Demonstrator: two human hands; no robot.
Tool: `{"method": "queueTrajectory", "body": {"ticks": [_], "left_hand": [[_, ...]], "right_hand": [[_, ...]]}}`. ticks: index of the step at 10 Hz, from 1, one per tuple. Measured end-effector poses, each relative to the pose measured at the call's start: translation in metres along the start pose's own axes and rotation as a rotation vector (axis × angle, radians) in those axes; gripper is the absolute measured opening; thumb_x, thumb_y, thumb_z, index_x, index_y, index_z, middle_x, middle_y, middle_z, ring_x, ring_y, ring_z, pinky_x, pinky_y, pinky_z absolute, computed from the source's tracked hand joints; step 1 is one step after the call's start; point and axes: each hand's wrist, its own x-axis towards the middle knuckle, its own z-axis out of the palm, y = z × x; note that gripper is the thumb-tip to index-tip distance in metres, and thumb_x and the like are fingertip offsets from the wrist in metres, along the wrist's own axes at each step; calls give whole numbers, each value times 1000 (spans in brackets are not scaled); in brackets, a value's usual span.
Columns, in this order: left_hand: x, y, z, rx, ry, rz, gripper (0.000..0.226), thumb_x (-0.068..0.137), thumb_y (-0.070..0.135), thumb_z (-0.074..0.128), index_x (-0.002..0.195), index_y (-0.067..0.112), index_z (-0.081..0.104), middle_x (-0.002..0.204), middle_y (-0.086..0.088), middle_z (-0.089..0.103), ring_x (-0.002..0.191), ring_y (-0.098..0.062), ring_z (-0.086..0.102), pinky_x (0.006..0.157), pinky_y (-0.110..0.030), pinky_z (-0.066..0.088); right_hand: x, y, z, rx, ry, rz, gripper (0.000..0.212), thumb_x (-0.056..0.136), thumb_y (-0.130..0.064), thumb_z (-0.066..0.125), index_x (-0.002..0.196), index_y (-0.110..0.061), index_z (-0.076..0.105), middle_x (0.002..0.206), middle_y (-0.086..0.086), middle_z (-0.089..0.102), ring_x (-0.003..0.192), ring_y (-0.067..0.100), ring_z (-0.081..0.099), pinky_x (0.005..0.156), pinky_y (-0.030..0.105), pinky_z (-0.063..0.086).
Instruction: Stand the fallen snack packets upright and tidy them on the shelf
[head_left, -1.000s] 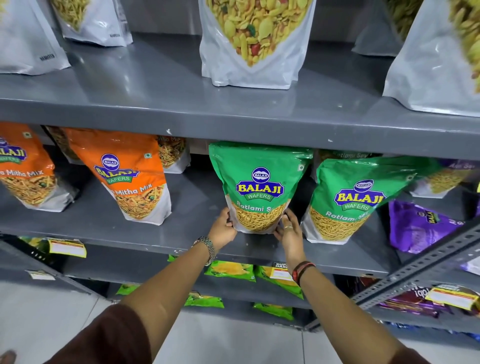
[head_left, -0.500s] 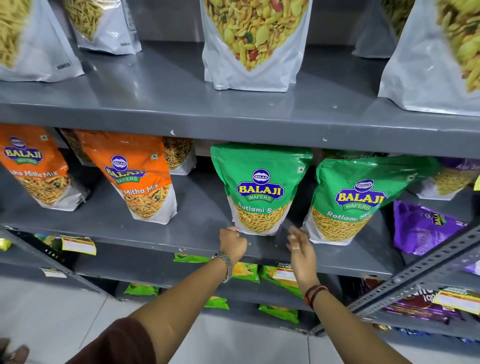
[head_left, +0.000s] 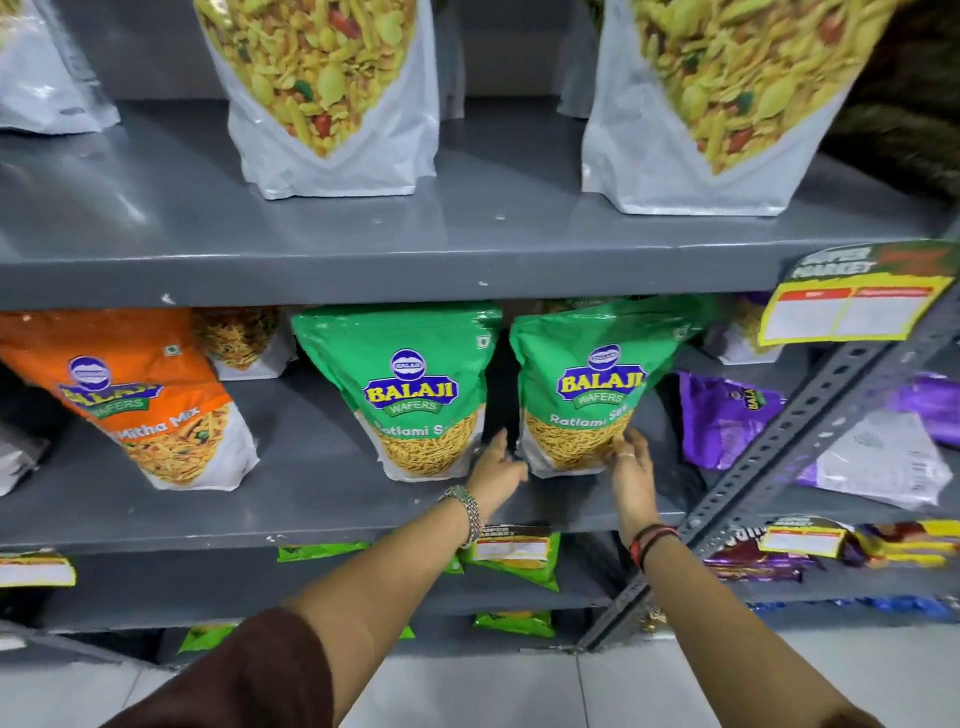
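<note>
Two green Balaji Ratlami Sev packets stand side by side on the middle grey shelf (head_left: 311, 499). The left green packet (head_left: 410, 374) stands free. My two hands flank the base of the right green packet (head_left: 587, 364), which stands nearly upright. Fingers of my left hand (head_left: 498, 467) reach into the gap between the two packets and press its lower left edge. At its lower right corner lies my right hand (head_left: 631, 467). An orange Mitha Mix packet (head_left: 140, 395) leans to the left. A purple packet (head_left: 727, 421) lies slumped to the right.
A slanted perforated metal post (head_left: 810, 441) crosses in front of the shelf's right end, with a yellow price tag (head_left: 852, 306) above it. A pale packet (head_left: 878, 462) lies flat behind the post. Big white namkeen pouches (head_left: 332, 104) stand on the upper shelf. Lower shelves hold small green packets (head_left: 514, 561).
Both hands left the left green packet and moved right onto the right green packet. That packet leaned left before and now stands straighter. The view has shifted right and closer.
</note>
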Motion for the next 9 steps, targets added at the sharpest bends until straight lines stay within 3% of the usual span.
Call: {"method": "queueTrajectory", "body": {"ticks": [1, 2, 3, 5, 6, 8, 9], "left_hand": [[7, 6, 13, 38, -40, -38, 50, 75, -4, 50, 123, 7, 42, 106, -9, 55, 103, -25, 49, 83, -38, 46], [13, 11, 25, 70, -63, -63, 52, 68, -3, 51, 119, 1, 44, 107, -19, 55, 103, -27, 51, 81, -37, 43], [15, 22, 37, 125, -82, -70, 33, 68, -5, 53, 98, 6, 45, 93, -12, 50, 97, -25, 49, 84, -39, 44], [18, 39, 59, 159, -129, -57, 39, 70, -8, 52, 104, 10, 49, 109, -9, 56, 103, -22, 52, 97, -36, 46], [24, 37, 65, 137, -136, -41, 54, 70, -10, 49, 121, 5, 47, 125, -14, 55, 117, -26, 51, 101, -41, 46], [19, 33, 62, 140, -123, -24, 64, 71, -10, 44, 132, 7, 40, 122, -16, 55, 108, -25, 51, 87, -40, 48], [13, 27, 52, 141, -25, -18, 71, 83, -2, 46, 147, 13, 20, 142, -12, 45, 113, -22, 50, 82, -27, 46]], "right_hand": [[2, -4, -2, 35, -45, 56, 40, 97, -20, 38, 137, -11, 39, 140, 16, 48, 123, 25, 49, 112, 43, 34], [3, -3, -10, 64, -42, 92, 44, 98, -22, 37, 141, -11, 35, 144, 14, 45, 132, 28, 44, 114, 46, 31], [8, -6, -23, 68, 10, 102, 45, 97, -25, 39, 140, -10, 36, 144, 14, 45, 131, 28, 44, 114, 45, 31], [25, -14, -44, 70, 69, 67, 38, 97, -23, 39, 133, -11, 46, 141, 14, 49, 129, 30, 46, 113, 48, 33], [30, -15, -47, 98, 91, 99, 38, 96, -24, 41, 132, -11, 48, 140, 13, 50, 129, 30, 46, 112, 48, 33], [28, -18, -48, 101, 106, 108, 34, 96, -20, 40, 126, -12, 52, 136, 13, 53, 126, 30, 49, 111, 47, 35], [20, -21, -52, 43, 159, 100, 27, 93, -17, 43, 116, -9, 55, 126, 15, 57, 112, 30, 54, 99, 40, 45]]}}
